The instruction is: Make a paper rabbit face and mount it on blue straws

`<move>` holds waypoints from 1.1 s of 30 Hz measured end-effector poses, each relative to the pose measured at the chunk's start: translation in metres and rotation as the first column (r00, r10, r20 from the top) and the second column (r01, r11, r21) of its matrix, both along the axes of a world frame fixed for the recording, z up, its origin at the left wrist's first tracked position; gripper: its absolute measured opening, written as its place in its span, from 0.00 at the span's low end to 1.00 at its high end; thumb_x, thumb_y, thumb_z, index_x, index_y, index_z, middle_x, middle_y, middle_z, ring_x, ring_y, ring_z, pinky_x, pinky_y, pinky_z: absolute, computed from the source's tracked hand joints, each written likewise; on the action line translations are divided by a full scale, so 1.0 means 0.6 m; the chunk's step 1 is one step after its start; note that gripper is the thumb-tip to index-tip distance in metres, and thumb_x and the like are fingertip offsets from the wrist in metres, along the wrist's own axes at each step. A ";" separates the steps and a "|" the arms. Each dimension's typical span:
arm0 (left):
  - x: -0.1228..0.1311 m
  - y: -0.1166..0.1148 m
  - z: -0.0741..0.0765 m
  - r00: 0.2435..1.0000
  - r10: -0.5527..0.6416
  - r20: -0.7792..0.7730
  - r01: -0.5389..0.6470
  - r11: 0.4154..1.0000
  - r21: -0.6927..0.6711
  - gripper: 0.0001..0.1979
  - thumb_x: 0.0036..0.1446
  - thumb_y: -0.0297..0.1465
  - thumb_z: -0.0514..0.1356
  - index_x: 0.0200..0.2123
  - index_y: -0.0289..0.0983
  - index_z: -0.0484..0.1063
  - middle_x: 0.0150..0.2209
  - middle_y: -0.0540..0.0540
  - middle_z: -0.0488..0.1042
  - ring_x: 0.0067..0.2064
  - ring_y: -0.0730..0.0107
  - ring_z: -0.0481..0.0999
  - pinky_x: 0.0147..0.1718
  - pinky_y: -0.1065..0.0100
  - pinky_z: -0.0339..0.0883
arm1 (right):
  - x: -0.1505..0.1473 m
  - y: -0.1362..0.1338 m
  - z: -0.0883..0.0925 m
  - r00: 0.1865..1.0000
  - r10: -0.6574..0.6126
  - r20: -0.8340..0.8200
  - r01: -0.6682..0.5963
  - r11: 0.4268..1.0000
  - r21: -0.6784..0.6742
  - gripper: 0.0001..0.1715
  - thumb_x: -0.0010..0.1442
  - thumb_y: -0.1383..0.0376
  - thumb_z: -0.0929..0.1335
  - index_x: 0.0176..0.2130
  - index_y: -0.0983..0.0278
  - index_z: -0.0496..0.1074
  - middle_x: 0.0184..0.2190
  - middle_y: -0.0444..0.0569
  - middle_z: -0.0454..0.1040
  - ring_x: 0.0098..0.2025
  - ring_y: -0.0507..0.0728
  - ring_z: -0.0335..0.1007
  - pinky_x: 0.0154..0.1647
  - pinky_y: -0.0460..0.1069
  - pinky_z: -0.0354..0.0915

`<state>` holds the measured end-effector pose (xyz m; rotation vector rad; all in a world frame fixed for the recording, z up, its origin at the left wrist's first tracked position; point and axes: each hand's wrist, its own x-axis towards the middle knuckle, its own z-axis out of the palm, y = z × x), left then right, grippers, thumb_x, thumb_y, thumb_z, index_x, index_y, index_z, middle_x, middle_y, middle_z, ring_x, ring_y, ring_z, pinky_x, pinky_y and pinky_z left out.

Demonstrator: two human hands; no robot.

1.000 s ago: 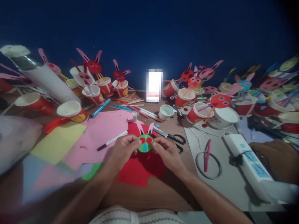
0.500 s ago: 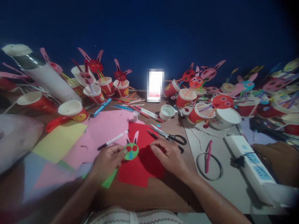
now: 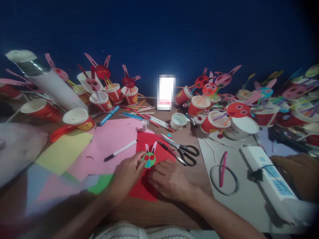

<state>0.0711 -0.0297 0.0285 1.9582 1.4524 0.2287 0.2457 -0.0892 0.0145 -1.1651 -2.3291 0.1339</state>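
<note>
My left hand point(image 3: 129, 171) pinches a small green paper rabbit face point(image 3: 148, 161) at its left edge. The face has red eyes, a blue nose piece and two upright pink ears with dark insides. My right hand point(image 3: 168, 179) is curled closed just below and right of the face; its fingertips are turned down, and I cannot see what they hold, if anything. Under both hands lies a sheet of red paper point(image 3: 144, 186). Scissors with black handles point(image 3: 183, 147) and a dark pen point(image 3: 171, 152) rest to the right of the face.
A white marker point(image 3: 121, 151) lies on pink paper point(image 3: 109, 139), near yellow paper point(image 3: 64, 151). Behind stand a small white cup point(image 3: 178, 121), a lit phone point(image 3: 165, 93) and paper cups point(image 3: 131, 95) with rabbit faces. A power strip point(image 3: 271, 179) and a tape ring point(image 3: 211, 179) are at right.
The green rabbit face has moved right with my left hand. My right hand has come left and down, its fingers curling in close to the face's lower edge.
</note>
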 end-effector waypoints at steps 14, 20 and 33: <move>0.010 -0.001 -0.007 0.965 -0.115 -0.237 0.148 0.981 0.127 0.23 0.65 0.36 0.47 0.61 0.39 0.61 0.34 0.43 0.78 0.34 0.61 0.78 0.34 0.67 0.63 | 0.006 0.005 -0.006 0.996 -0.066 0.053 0.067 0.998 -0.016 0.04 0.60 0.68 0.66 0.35 0.63 0.72 0.40 0.50 0.78 0.42 0.57 0.67 0.41 0.54 0.57; 0.001 0.000 -0.002 0.974 -0.093 -0.205 0.127 0.979 0.160 0.23 0.64 0.37 0.49 0.61 0.39 0.59 0.34 0.45 0.79 0.33 0.63 0.78 0.33 0.68 0.64 | 0.005 0.005 -0.012 0.993 -0.087 0.080 0.090 0.996 -0.031 0.03 0.61 0.68 0.67 0.35 0.63 0.72 0.41 0.49 0.78 0.43 0.56 0.68 0.43 0.54 0.56; -0.013 -0.020 -0.008 0.833 -0.494 -0.249 0.539 0.629 0.560 0.16 0.63 0.23 0.46 0.42 0.33 0.74 0.45 0.41 0.78 0.49 0.60 0.75 0.50 0.59 0.68 | 0.007 0.005 -0.014 0.996 -0.090 0.030 0.091 0.995 -0.032 0.05 0.59 0.71 0.66 0.36 0.64 0.71 0.40 0.49 0.78 0.42 0.56 0.69 0.43 0.53 0.57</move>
